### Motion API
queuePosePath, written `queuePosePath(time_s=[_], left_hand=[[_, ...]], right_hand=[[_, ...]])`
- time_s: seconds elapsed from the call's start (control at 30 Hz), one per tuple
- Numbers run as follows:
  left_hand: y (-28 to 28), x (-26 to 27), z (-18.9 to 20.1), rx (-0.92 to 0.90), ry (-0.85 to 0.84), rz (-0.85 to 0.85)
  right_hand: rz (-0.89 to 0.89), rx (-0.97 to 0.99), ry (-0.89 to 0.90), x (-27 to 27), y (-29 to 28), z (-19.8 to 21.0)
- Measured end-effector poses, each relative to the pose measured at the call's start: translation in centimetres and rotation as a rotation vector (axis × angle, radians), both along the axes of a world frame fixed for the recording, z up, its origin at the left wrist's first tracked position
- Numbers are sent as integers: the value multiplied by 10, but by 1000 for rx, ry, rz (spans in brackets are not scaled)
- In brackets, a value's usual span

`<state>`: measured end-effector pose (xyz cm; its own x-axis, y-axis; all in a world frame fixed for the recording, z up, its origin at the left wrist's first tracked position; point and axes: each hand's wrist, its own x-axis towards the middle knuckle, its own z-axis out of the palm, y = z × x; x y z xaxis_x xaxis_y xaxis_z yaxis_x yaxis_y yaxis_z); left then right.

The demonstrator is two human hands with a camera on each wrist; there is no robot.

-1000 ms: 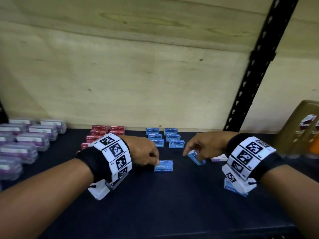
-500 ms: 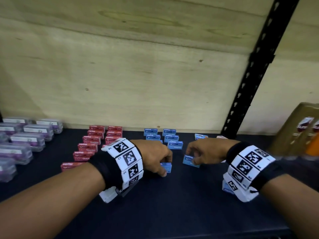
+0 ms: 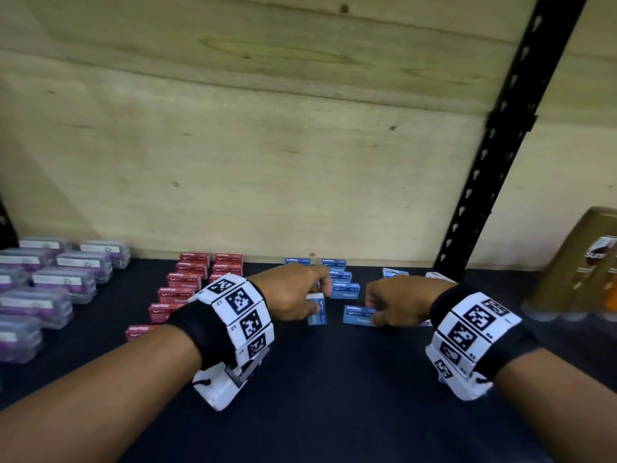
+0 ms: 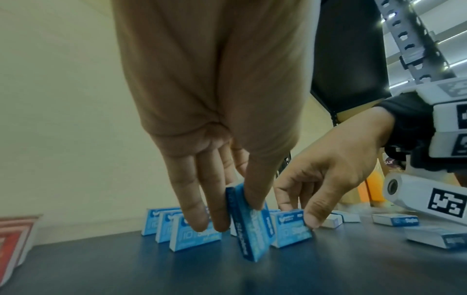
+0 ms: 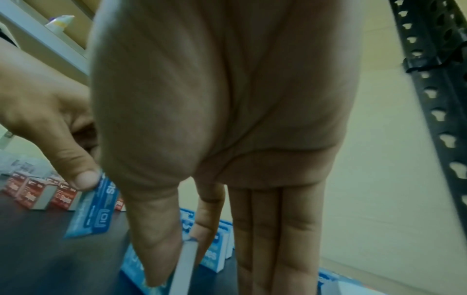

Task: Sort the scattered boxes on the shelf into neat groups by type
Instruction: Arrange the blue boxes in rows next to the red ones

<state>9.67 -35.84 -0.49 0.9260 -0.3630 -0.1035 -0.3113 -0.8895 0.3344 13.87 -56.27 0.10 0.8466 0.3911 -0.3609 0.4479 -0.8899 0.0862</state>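
Observation:
Small blue staple boxes stand in two short rows (image 3: 335,274) at the back middle of the dark shelf (image 3: 334,396). My left hand (image 3: 317,300) pinches one blue box (image 3: 316,312) between thumb and fingers; it is tilted, with its lower edge on the shelf (image 4: 248,225). My right hand (image 3: 372,312) pinches the end of a second blue box (image 3: 358,315), which lies flat just in front of the right row (image 4: 293,229). Red staple boxes (image 3: 187,282) form two rows to the left. Loose blue boxes (image 4: 394,219) lie behind my right hand.
Clear cases with purple contents (image 3: 50,285) fill the far left of the shelf. A black slotted upright (image 3: 497,145) rises at the back right, with a wrapped pack of bottles (image 3: 584,262) beyond it. A plywood wall closes the back.
Both hands have moved back toward the blue rows, each with a blue box. The left box, flat on the shelf a second ago, now stands tilted in my fingers.

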Motion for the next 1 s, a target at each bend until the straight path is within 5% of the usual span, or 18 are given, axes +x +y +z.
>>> queuePosePath(time_s=[0.17, 0.5, 1.0], left_hand=[[10, 0, -4, 13, 20, 79], [11, -1, -2, 376, 52, 112], [3, 22, -8, 434, 44, 82]], right_hand=[[18, 12, -28, -2, 13, 1], [-9, 26, -38, 5, 13, 0], [13, 55, -18, 19, 11, -4]])
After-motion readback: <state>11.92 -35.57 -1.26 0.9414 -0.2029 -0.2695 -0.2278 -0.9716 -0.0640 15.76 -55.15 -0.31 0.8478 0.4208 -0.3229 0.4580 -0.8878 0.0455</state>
